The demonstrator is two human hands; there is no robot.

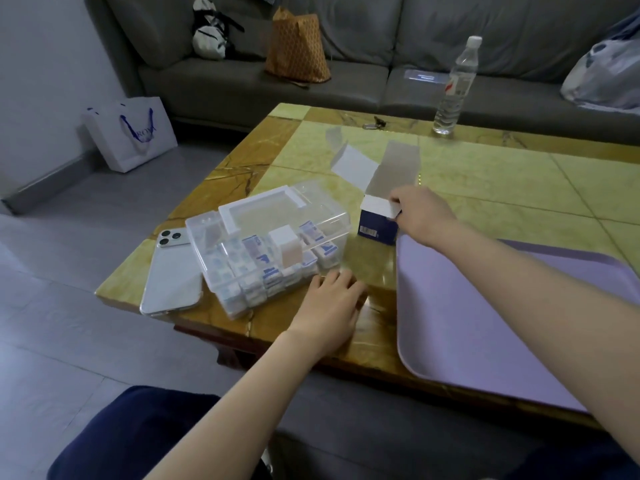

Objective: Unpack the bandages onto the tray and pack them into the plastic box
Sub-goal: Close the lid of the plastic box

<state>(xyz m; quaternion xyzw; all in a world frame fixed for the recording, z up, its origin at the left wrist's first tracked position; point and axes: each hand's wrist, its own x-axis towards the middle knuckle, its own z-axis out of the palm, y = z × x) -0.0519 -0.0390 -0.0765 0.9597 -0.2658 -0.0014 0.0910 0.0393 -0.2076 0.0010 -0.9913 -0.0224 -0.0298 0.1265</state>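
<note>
Head view, with positions given from the clear plastic box [263,251]. Legible writing was scarce: the white shopping bag [133,133], on the floor well beyond the box to its left, bore blue letters beginning "RO"; the rest was unclear. The dark blue carton [377,230], just right of the box, carried a pale barcode label on its side, its print too small to read. The blue print on the bandages [256,261] was likewise illegible.

The box, its lid with a white handle frame on top, held rows of wrapped bandages and one taller tan-and-white roll. The carton stood upright with its flaps open; its contents were hidden.

My left hand [329,303] rested on the table [311,161] at the box's near right corner, fingers straight and relaxed, holding nothing. My right hand [420,211] reached the carton's top, fingers curled onto its white flap.

The lavender tray [467,306] lay right of the box, nearer me than the carton. A white smartphone [173,275] lay face down, touching the box's left side. A water bottle [455,86] stood far beyond the box, to the right.
</note>
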